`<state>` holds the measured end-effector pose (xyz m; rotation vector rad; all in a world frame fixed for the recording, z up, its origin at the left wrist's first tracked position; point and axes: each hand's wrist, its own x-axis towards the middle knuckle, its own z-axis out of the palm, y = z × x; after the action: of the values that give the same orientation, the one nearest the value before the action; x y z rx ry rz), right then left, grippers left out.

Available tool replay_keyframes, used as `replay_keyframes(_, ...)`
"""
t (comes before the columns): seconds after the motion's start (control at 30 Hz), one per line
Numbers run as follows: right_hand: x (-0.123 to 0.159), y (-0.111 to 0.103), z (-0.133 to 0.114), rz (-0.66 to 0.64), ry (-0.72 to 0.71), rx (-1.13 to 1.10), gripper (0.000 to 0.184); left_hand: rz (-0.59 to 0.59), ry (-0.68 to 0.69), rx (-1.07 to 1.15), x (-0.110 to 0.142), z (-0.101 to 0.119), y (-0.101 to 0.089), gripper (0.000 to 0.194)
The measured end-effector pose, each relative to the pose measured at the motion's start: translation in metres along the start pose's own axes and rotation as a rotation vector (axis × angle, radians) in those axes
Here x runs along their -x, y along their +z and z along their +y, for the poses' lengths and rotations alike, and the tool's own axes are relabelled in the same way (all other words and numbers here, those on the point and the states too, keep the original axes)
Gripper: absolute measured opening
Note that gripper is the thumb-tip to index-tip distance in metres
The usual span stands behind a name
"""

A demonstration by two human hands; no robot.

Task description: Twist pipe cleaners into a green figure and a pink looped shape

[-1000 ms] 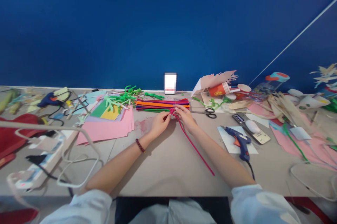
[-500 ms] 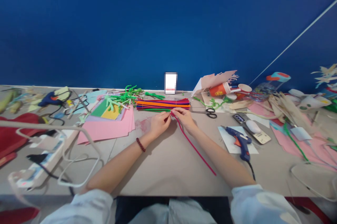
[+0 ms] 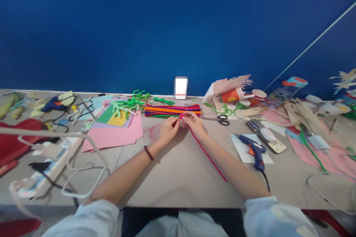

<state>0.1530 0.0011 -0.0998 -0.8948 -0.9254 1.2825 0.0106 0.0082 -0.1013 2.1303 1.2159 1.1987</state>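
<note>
A magenta pipe cleaner [image 3: 207,153] is coiled at one end between my fingertips, and its long tail slants down to the right over the table. My left hand [image 3: 168,130] is closed in a pinch on the coiled end. Against it, my right hand [image 3: 195,124] pinches the same end, with the tail passing under its palm. Just beyond both hands lies a bundle of coloured pipe cleaners [image 3: 172,110], orange, red, purple and green. Black-handled scissors [image 3: 223,119] rest to the right of the bundle.
On the right lie a blue glue gun [image 3: 254,150] on paper and a phone [image 3: 274,144] with a white mouse on it. Pink paper sheets [image 3: 114,137] and green twisted pipe cleaners [image 3: 133,101] are at left, near a power strip [image 3: 51,168]. A lit screen [image 3: 180,86] stands at the wall.
The coil at my fingertips now shows as a small magenta knot. My right fingers have shifted slightly up around it, and the tail's free end has drawn in a little.
</note>
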Motion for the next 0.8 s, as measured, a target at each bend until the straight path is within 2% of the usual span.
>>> replay_keyframes(0.07,0.001,0.001,0.001,0.016,0.035,0.017,0.038,0.043,-0.062,0.097,-0.002,-0.002,0.002,0.019)
replay_keyframes(0.13,0.002,0.001,0.002,0.009,0.077,0.018,0.038,0.071,-0.180,0.257,-0.004,-0.003,0.004,0.017)
replay_keyframes(0.23,0.003,0.002,0.001,-0.023,0.134,0.016,0.037,0.044,-0.384,0.542,-0.006,-0.002,0.006,0.022)
replay_keyframes(0.33,0.003,0.003,-0.001,-0.008,0.152,0.050,0.039,0.012,-0.506,0.742,-0.008,0.003,0.004,0.026)
replay_keyframes(0.53,0.001,0.001,0.002,0.042,0.090,0.132,0.038,-0.033,-0.643,1.007,-0.009,0.005,0.005,0.032)
replay_keyframes(0.67,-0.002,-0.002,0.006,0.075,0.018,0.189,0.037,-0.070,-0.652,1.091,-0.010,0.001,0.008,0.036)
replay_keyframes(0.8,0.000,-0.003,0.005,0.054,-0.018,0.198,0.038,-0.085,-0.662,1.190,-0.011,0.002,0.008,0.035)
